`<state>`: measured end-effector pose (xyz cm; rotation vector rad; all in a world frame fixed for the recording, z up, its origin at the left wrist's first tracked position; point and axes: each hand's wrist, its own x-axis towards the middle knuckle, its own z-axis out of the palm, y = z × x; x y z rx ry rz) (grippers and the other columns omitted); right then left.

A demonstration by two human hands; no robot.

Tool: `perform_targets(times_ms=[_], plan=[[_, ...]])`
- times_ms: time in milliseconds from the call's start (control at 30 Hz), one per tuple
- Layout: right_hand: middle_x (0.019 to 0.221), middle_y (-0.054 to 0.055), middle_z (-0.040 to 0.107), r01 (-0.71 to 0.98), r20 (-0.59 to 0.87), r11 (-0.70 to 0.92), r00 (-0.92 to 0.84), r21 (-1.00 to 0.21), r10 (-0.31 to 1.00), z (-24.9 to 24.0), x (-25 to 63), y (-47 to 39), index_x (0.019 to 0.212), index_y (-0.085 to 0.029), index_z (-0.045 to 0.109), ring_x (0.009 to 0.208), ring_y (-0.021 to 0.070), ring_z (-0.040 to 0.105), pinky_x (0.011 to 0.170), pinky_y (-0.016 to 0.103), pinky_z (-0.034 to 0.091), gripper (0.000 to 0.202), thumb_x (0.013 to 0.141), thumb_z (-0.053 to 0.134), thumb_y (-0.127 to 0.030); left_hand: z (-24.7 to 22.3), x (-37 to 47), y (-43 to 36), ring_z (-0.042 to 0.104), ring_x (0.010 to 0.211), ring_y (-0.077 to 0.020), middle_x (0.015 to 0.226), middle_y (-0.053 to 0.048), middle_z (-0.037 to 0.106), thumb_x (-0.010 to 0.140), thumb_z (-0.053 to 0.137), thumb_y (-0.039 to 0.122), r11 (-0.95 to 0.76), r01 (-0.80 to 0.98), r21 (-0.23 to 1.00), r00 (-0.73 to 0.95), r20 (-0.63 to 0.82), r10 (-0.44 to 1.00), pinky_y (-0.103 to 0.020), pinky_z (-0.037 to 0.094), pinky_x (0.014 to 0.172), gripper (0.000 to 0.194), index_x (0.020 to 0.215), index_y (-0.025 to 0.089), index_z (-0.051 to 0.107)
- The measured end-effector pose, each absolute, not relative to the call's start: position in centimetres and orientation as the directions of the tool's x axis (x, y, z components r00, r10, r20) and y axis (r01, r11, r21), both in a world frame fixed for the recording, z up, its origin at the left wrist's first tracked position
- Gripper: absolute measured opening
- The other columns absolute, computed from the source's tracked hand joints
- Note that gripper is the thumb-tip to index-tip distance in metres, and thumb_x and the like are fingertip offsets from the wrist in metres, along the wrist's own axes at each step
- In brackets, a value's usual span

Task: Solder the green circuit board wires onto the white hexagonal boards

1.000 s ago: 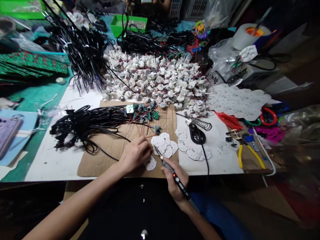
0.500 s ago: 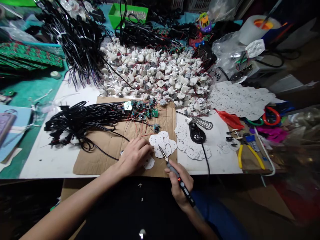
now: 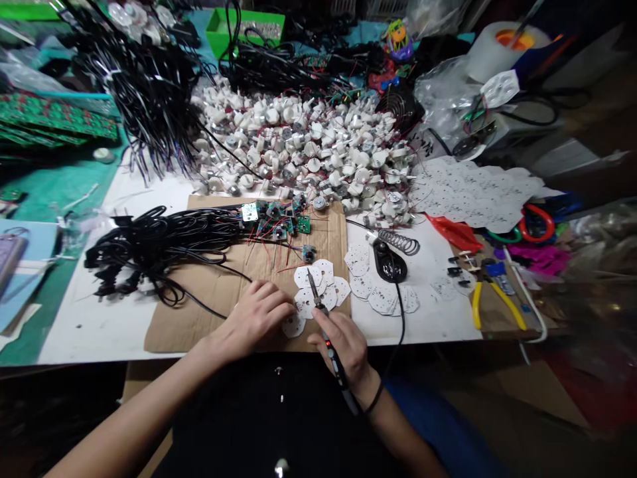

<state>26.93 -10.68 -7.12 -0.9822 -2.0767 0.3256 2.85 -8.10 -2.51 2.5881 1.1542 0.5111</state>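
Note:
My right hand [image 3: 347, 348] grips a soldering iron [image 3: 334, 362] like a pen, a small red light showing on its handle. Its tip lies over a cluster of white circuit boards [image 3: 326, 302] on a sheet of cardboard [image 3: 199, 325]. My left hand [image 3: 261, 312] rests on the cardboard just left of these boards, fingers curled down and closed; whatever they hold is hidden. One white board [image 3: 293, 325] lies beside its fingertips. Black cables [image 3: 199, 229] with small green circuit boards [image 3: 302, 224] and thin red wires stretch across the cardboard beyond it.
A large heap of white motor-like parts [image 3: 303, 143] fills the back. To the right are a soldering iron stand [image 3: 389, 262] with a coil, a stack of white boards [image 3: 478, 192] and yellow-handled pliers [image 3: 497, 299]. Hanging black cables [image 3: 149, 99] and green board panels [image 3: 54, 119] lie left.
My right hand has brought the soldering iron leftward and a little up, its tip now higher over the boards. The left hand stays in nearly the same place. The whole view has shifted slightly.

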Motion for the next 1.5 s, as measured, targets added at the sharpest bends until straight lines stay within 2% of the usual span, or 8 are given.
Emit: perform_targets(times_ms=[133,367,500,633,767,933,1167,1500], plan=[[0.106,0.013,0.076,0.53,0.495,0.655,-0.431,-0.538,0.755,-7.3,26.9,-10.7,0.156,-0.017,0.049,0.093,0.0224,0.075,0.084,0.034,0.065,0.054,0.105,0.061,-0.032,-2.5,2.8,-8.4,0.055,0.082,-0.0198,0.082,0.0,0.071,0.099,0.054,0.014,-0.644,0.682,0.346,0.624,0.183,0.759,-0.041,0.039,0.096,0.013,0.097,0.022,0.065],[0.108,0.013,0.076,0.538,0.505,0.662,-0.432,-0.521,0.748,-7.3,26.4,-10.5,0.157,-0.018,0.047,0.095,0.0229,0.076,0.084,0.033,0.064,0.055,0.106,0.06,-0.032,-3.6,4.2,-9.8,0.058,0.083,-0.0203,0.078,0.001,0.073,0.096,0.056,0.013,-0.515,0.805,0.295,0.448,0.269,0.853,-0.048,0.036,0.106,0.015,0.093,0.023,0.067],[0.107,0.014,0.076,0.477,0.533,0.647,-0.368,-0.595,0.762,-7.4,26.3,-10.6,0.154,-0.017,0.051,0.094,0.023,0.075,0.084,0.035,0.064,0.052,0.106,0.058,-0.036,-3.9,5.8,-10.7,0.055,0.079,-0.0214,0.079,-0.002,0.073,0.096,0.06,0.017,-0.359,0.883,0.302,0.27,0.298,0.915,-0.046,0.04,0.095,0.011,0.089,0.022,0.066],[0.099,0.012,0.077,0.363,0.562,0.615,-0.251,-0.7,0.788,-7.2,26.9,-11.1,0.148,-0.017,0.057,0.083,0.0222,0.075,0.073,0.035,0.065,0.046,0.107,0.054,-0.037,-4.1,6.4,-10.7,0.054,0.082,-0.023,0.08,-0.003,0.073,0.096,0.062,0.021,-0.308,0.899,0.311,0.221,0.285,0.933,-0.044,0.04,0.084,0.01,0.087,0.023,0.068],[0.085,0.006,0.078,0.308,0.437,0.469,-0.171,-0.828,0.883,-6.3,27.8,-12.0,0.135,-0.02,0.067,0.07,0.0195,0.076,0.066,0.032,0.064,0.034,0.106,0.054,-0.034,-4.4,6.3,-10.5,0.053,0.082,-0.0225,0.078,-0.003,0.073,0.096,0.062,0.021,-0.294,0.9,0.322,0.216,0.256,0.942,-0.043,0.038,0.08,0.013,0.085,0.024,0.07],[0.073,0.002,0.078,0.29,0.272,0.284,-0.082,-0.914,0.959,-5.5,28.3,-12.7,0.115,-0.022,0.076,0.06,0.0185,0.075,0.061,0.031,0.064,0.028,0.104,0.052,-0.032,-4.5,6.3,-10.3,0.053,0.079,-0.0213,0.074,-0.003,0.07,0.095,0.062,0.02,-0.315,0.888,0.335,0.236,0.256,0.937,-0.039,0.038,0.073,0.02,0.076,0.022,0.067],[0.077,0.004,0.08,0.28,0.207,0.248,-0.169,-0.928,0.964,-5.6,28.2,-12.8,0.117,-0.02,0.076,0.061,0.018,0.077,0.059,0.029,0.064,0.028,0.102,0.055,-0.03,-4.6,6.5,-10.3,0.052,0.076,-0.0199,0.076,-0.005,0.071,0.095,0.061,0.015,-0.342,0.873,0.347,0.25,0.284,0.926,-0.035,0.041,0.069,0.023,0.074,0.02,0.068],[0.086,0.004,0.082,0.299,0.271,0.321,-0.197,-0.898,0.942,-6.1,27.9,-12.6,0.119,-0.022,0.075,0.07,0.0186,0.079,0.07,0.032,0.066,0.027,0.1,0.057,-0.024,-4.1,6.6,-10.1,0.054,0.072,-0.0194,0.073,-0.004,0.07,0.093,0.063,0.014,-0.356,0.887,0.295,0.273,0.287,0.918,-0.035,0.046,0.068,0.02,0.076,0.02,0.069]])
